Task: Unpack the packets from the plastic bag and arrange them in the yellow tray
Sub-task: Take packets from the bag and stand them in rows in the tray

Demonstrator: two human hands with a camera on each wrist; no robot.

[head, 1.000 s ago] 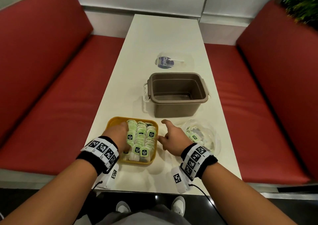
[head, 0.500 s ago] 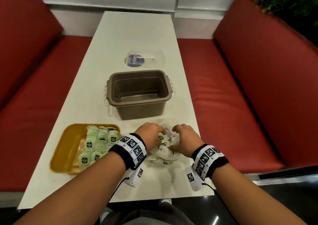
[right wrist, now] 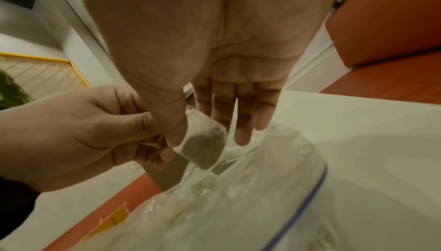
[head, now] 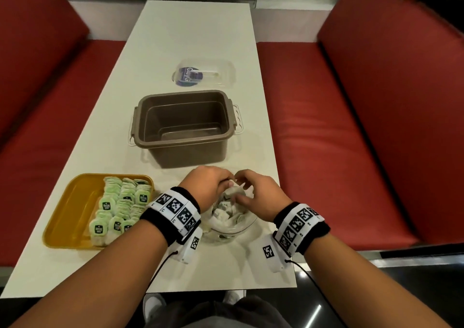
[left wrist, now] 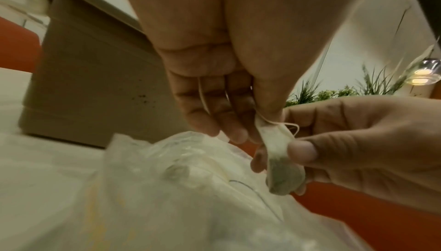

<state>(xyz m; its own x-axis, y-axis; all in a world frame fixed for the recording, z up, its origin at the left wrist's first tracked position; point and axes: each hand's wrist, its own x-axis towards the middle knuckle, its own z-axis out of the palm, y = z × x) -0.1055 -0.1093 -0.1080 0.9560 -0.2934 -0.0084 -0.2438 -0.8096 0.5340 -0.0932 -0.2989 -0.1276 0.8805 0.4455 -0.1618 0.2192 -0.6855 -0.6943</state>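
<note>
Over table [head: 180,38]: packet [left wrist: 279,162] upright, lengthwise vert.

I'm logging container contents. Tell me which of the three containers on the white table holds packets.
The shallow yellow tray, nearest the table's left edge, holds green-labelled packets. The brown plastic tub is empty; the clear lidded box shows none.

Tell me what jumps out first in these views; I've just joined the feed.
Both hands meet over the clear plastic bag at the table's near edge: the left hand and right hand each pinch the same tea-bag packet just above the bag's mouth. To the left sits the yellow tray, its right part filled with rows of green-labelled packets. Behind the hands stands an empty brown tub.
</note>
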